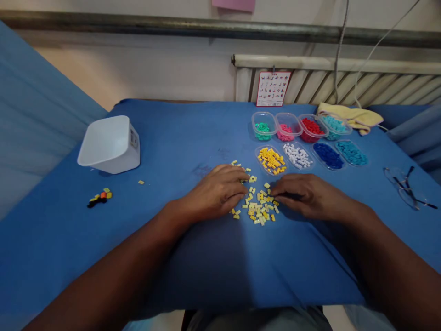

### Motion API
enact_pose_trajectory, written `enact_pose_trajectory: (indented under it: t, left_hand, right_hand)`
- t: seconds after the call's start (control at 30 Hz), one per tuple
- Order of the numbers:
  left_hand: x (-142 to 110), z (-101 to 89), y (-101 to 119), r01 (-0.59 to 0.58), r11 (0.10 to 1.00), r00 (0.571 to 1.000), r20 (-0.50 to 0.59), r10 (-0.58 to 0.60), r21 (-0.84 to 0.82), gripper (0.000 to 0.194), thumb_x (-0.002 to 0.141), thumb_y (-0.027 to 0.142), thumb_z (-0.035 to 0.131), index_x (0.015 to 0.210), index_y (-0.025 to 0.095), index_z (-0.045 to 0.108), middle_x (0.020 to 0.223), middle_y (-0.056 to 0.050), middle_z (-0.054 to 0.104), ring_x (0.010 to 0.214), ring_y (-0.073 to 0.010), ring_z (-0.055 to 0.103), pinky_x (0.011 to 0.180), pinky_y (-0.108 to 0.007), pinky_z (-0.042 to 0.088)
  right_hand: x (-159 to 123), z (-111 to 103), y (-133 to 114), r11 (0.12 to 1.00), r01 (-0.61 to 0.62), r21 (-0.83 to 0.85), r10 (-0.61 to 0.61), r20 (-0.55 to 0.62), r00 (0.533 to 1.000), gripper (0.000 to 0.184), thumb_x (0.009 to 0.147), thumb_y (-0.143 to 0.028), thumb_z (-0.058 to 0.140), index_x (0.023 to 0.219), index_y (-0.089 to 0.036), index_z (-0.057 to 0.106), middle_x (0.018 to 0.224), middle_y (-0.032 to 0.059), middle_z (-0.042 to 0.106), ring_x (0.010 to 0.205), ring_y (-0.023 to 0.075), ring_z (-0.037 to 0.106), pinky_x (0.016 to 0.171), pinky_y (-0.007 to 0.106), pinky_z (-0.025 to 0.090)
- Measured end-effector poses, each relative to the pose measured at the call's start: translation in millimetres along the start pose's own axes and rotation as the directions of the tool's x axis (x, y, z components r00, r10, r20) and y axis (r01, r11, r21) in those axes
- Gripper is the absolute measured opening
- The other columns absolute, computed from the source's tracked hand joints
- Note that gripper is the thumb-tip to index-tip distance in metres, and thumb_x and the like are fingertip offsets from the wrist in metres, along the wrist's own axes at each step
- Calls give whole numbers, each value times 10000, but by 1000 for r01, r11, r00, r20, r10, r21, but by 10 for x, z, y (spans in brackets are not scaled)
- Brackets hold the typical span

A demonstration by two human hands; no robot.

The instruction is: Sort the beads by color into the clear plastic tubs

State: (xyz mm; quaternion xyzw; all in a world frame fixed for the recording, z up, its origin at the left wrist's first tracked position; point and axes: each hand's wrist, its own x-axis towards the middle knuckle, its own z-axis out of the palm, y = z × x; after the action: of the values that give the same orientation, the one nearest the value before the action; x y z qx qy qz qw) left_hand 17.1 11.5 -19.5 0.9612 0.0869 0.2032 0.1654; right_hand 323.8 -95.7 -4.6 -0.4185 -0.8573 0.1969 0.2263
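A loose pile of small yellow bricks [258, 207] lies on the blue table cover [172, 147] in front of me. My left hand [218, 191] rests palm down at the pile's left side, fingers together and bent onto the bricks. My right hand [305, 195] lies palm down at the pile's right side, fingertips pinched against the bricks; what they hold, if anything, is hidden. Just beyond the pile stands a clear tray of yellow and orange bricks [271, 160].
Clear trays of white [297, 155], dark blue [328, 155], teal [351, 153], green [263, 125], pink [288, 127], red [312, 127] and light blue bricks [335, 125] stand behind. A tipped white tub [110, 143] sits left, a small brick figure [99, 198] near it. Glasses [406, 187] lie right.
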Motion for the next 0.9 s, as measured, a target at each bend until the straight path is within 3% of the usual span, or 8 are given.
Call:
enact_pose_trajectory:
  t: [0.1, 0.33, 0.5, 0.67, 0.77, 0.9]
  left_hand:
    - [12, 13, 32, -11, 1000, 999, -44, 12, 14, 189, 1101, 223, 617, 1191, 174, 775, 1407, -124, 755, 1369, -310, 689, 1235, -539, 472]
    - [48, 107, 237, -118, 991, 988, 97, 124, -59, 272, 1114, 314, 625, 1330, 185, 727, 1505, -114, 705, 1475, -340, 604, 1288, -530, 409]
    - [25, 20, 176, -113, 993, 983, 144, 117, -39, 202, 1101, 290, 635, 1261, 207, 727, 1393, -103, 749, 1439, -331, 625, 1295, -543, 383]
    - [48, -62, 195, -50, 993, 992, 111, 62, -106, 244, 1101, 295, 617, 1310, 188, 683, 1391, -135, 732, 1438, -329, 614, 1288, -546, 401]
    - [42, 17, 233, -47, 990, 992, 111, 63, -135, 404, 1118, 407, 627, 1453, 181, 631, 1514, -145, 685, 1498, -331, 574, 1328, -544, 363]
    - [-14, 145, 230, 3, 998, 984, 178, 9, -66, 703, 1098, 603, 625, 1624, 146, 530, 1717, -214, 495, 1619, -415, 443, 1361, -650, 287]
  right_hand:
    - [-11, 2, -20, 999, -10, 37, 7, 92, 996, 195, 1115, -309, 631, 1235, -255, 776, 1098, 57, 812, 971, 199, 773, 859, 338, 604]
    - [7, 8, -69, 1000, -16, 5, 15, 153, 988, 229, 1104, -268, 620, 1272, -252, 775, 1038, 49, 784, 925, 200, 746, 814, 324, 568]
    - [-31, -16, -62, 998, -64, -1, 63, 200, 978, 227, 1085, -223, 613, 1259, -240, 759, 1101, 55, 797, 978, 208, 752, 854, 327, 555]
    - [-47, -17, -74, 989, -147, 2, 141, 251, 957, 246, 1071, -212, 606, 1279, -242, 736, 1164, 50, 800, 1022, 216, 748, 886, 339, 540]
    - [-18, 3, -101, 990, -137, 12, 130, 254, 959, 237, 1078, -231, 611, 1281, -239, 734, 1162, 51, 800, 1033, 224, 744, 893, 346, 537]
    - [-3, 23, -67, 992, -114, -60, 125, 229, 965, 210, 1106, -269, 586, 1221, -218, 753, 1132, 71, 802, 1027, 247, 747, 890, 370, 534]
